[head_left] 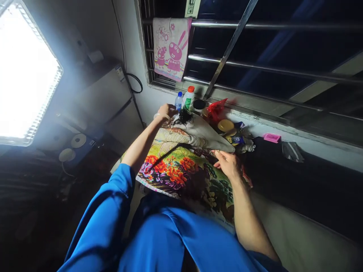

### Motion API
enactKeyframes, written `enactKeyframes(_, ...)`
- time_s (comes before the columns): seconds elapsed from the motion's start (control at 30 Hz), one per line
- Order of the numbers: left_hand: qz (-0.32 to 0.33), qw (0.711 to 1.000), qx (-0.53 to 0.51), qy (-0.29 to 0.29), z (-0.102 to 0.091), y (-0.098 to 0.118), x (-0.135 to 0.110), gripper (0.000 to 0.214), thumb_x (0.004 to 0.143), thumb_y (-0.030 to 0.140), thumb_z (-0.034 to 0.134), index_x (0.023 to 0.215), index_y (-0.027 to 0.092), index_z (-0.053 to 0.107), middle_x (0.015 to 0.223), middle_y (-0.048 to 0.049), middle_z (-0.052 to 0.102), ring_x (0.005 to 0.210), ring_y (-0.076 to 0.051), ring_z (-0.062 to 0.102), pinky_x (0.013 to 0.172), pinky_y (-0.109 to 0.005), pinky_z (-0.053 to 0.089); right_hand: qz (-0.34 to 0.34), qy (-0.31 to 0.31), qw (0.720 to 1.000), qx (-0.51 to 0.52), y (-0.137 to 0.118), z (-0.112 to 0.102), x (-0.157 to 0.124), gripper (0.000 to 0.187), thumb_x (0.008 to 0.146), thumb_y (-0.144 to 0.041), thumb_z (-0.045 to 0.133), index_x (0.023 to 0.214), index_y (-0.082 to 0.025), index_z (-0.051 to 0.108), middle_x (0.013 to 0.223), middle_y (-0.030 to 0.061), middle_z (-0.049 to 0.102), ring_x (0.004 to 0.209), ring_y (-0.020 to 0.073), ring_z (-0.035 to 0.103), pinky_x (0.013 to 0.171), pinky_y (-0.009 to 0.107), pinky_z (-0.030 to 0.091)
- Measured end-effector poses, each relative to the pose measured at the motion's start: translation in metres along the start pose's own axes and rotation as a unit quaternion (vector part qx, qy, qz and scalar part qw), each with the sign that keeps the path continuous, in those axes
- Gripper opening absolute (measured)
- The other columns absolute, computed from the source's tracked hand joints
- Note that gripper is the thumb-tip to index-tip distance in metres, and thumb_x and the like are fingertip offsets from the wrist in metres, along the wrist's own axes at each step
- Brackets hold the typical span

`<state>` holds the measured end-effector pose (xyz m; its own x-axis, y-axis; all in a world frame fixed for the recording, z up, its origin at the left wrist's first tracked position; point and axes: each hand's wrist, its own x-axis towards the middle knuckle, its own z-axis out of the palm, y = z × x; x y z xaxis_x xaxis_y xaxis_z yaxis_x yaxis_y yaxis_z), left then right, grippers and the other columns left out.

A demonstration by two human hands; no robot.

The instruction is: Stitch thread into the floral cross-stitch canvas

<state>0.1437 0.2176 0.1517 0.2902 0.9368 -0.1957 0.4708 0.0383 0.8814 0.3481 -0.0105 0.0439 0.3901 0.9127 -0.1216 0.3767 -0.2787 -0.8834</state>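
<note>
A cross-stitch cloth point(172, 172) with red, orange and purple flowers on a dark and green ground lies spread before my lap. Its far part is folded over, showing a pale backing point(205, 132). A tangled bundle of black thread point(185, 116) rests on this fold. Left of the bundle, my left hand point(166, 110) is closed with curled fingers; what they hold, if anything, is hidden. At the right side of the fold, my right hand point(227, 163) touches the cloth, thumb and forefinger apart. A dark narrow strip point(166, 155) crosses the flowers.
Behind the cloth stand a blue-capped bottle point(178, 101), a red-capped white bottle point(188, 97) and a dark-lidded jar point(199, 105). A red plastic bag point(217, 109), a yellow round lid point(226, 125) and wrappers point(239, 140) lie rightward. A bright lamp point(27, 75) glares at left.
</note>
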Motion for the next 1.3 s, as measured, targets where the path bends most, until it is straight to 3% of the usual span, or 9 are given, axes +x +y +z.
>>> enactKeyframes(0.07,0.011,0.994,0.099,0.036,0.008,-0.006,-0.007,0.037,0.068,0.030,0.073,0.099,0.011,0.068,0.096,-0.0148,0.068,0.103,-0.029,0.060,0.091,-0.041,0.043,-0.038,-0.014,0.999,-0.013,-0.014,0.005,-0.005,0.045,0.077,-0.055,0.047,0.072,-0.015,0.068,0.048,-0.0016,0.049,0.037,0.0089,0.042,0.038,0.022,0.032)
enactKeyframes(0.13,0.073,0.992,0.106,-0.003,0.019,-0.014,-0.027,0.041,0.070,0.032,0.071,0.106,0.015,0.066,0.102,-0.0128,0.067,0.102,-0.026,0.060,0.089,-0.037,0.044,-0.060,-0.064,0.996,-0.032,-0.027,0.014,-0.009,0.044,0.077,-0.054,0.048,0.065,-0.016,0.067,0.043,-0.0034,0.041,0.038,0.0086,0.037,0.038,0.022,0.027)
enactKeyframes(0.3,0.115,0.925,-0.089,-0.351,0.043,-0.043,-0.099,0.066,0.071,0.045,0.066,0.130,0.019,0.050,0.102,-0.0094,0.066,0.073,-0.017,0.061,0.061,-0.029,0.048,-0.115,-0.232,0.966,0.020,-0.065,0.038,-0.012,0.041,0.081,-0.050,0.050,0.065,-0.015,0.065,0.048,-0.0026,0.042,0.047,0.0099,0.037,0.045,0.024,0.030)
enactKeyframes(0.37,0.098,0.908,-0.117,-0.389,0.039,-0.056,-0.117,0.068,0.066,0.049,0.069,0.123,0.016,0.056,0.085,-0.0064,0.067,0.063,-0.015,0.057,0.057,-0.028,0.045,-0.127,-0.278,0.951,0.044,-0.081,0.040,-0.011,0.041,0.081,-0.050,0.051,0.065,-0.015,0.064,0.050,-0.0022,0.045,0.049,0.0098,0.039,0.046,0.024,0.031)
enactKeyframes(0.57,0.080,0.976,-0.127,-0.160,-0.012,-0.086,-0.149,0.040,0.064,0.052,0.068,0.067,0.012,0.068,0.062,-0.0021,0.060,0.060,-0.012,0.051,0.059,-0.026,0.041,-0.154,-0.263,0.951,0.054,-0.105,0.045,-0.010,0.033,0.073,-0.047,0.061,0.071,-0.014,0.068,0.062,0.0015,0.062,0.057,0.0127,0.052,0.053,0.025,0.041)
enactKeyframes(0.83,0.000,0.997,0.017,0.072,-0.074,-0.144,-0.211,0.028,0.063,0.043,0.064,0.053,0.016,0.059,0.051,0.0023,0.052,0.053,-0.011,0.042,0.053,-0.025,0.034,-0.139,-0.250,0.958,-0.020,-0.060,0.071,0.001,0.025,0.068,-0.038,0.060,0.065,-0.016,0.070,0.066,0.0044,0.068,0.061,0.0165,0.059,0.059,0.028,0.047)
enactKeyframes(1.03,-0.055,0.966,0.081,0.241,-0.118,-0.181,-0.243,0.021,0.063,0.040,0.060,0.060,0.019,0.061,0.057,0.0007,0.057,0.057,-0.014,0.047,0.058,-0.027,0.038,-0.066,-0.154,0.985,-0.026,-0.034,0.039,0.019,0.026,0.063,-0.040,0.063,0.064,-0.015,0.070,0.053,0.0023,0.062,0.049,0.0135,0.051,0.045,0.025,0.039)
enactKeyframes(1.17,-0.079,0.917,0.197,0.337,-0.114,-0.181,-0.229,0.016,0.069,0.031,0.056,0.058,0.019,0.057,0.062,-0.0019,0.056,0.062,-0.017,0.050,0.065,-0.029,0.040,-0.034,-0.187,0.981,-0.027,-0.034,0.044,0.019,0.026,0.062,-0.039,0.062,0.064,-0.014,0.069,0.044,-0.0015,0.055,0.037,0.0089,0.040,0.039,0.023,0.032)
enactKeyframes(1.3,-0.158,0.849,0.247,0.440,-0.104,-0.171,-0.206,0.016,0.076,0.028,0.051,0.072,0.017,0.062,0.086,-0.0096,0.060,0.080,-0.023,0.057,0.073,-0.035,0.042,-0.053,-0.170,0.982,-0.057,-0.032,0.050,0.018,0.021,0.064,-0.034,0.060,0.060,-0.015,0.068,0.049,0.0004,0.060,0.040,0.0108,0.045,0.042,0.024,0.036)
